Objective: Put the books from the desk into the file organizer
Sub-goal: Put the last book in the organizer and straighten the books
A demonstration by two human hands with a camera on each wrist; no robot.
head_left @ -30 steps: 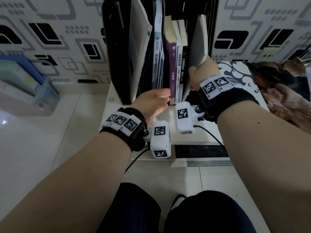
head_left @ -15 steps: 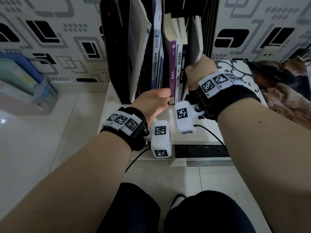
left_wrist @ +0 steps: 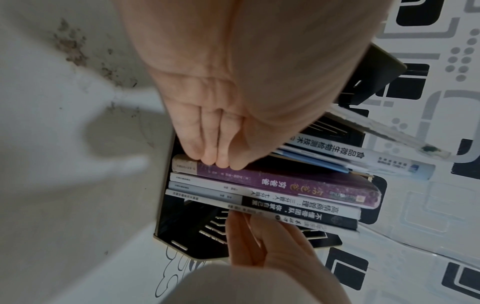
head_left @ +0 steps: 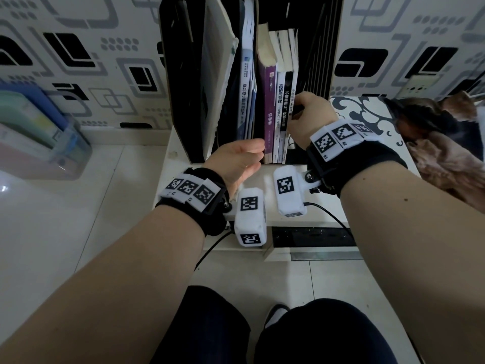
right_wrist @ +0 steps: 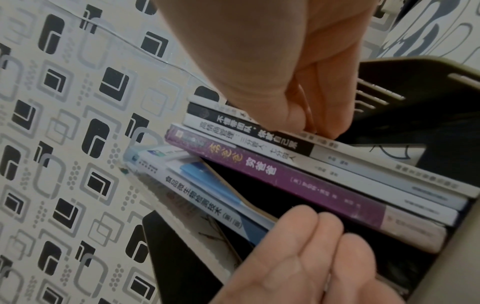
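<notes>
Left hand [head_left: 237, 160] lies flat, fingers straight against the purple book [head_left: 270, 111] in the organizer [head_left: 178, 74]. At its 2 o'clock, right hand [head_left: 308, 118] pinches the thin book [head_left: 293, 74] upright beside the others

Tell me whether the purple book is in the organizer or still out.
In. The purple book stands upright in the organizer beside three white-spined books, with the left hand touching the foot of its spine.

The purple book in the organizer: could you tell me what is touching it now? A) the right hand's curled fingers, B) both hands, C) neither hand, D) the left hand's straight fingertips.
D: the left hand lays straight fingertips on the purple book, while the right hand is at the rightmost book.
</notes>
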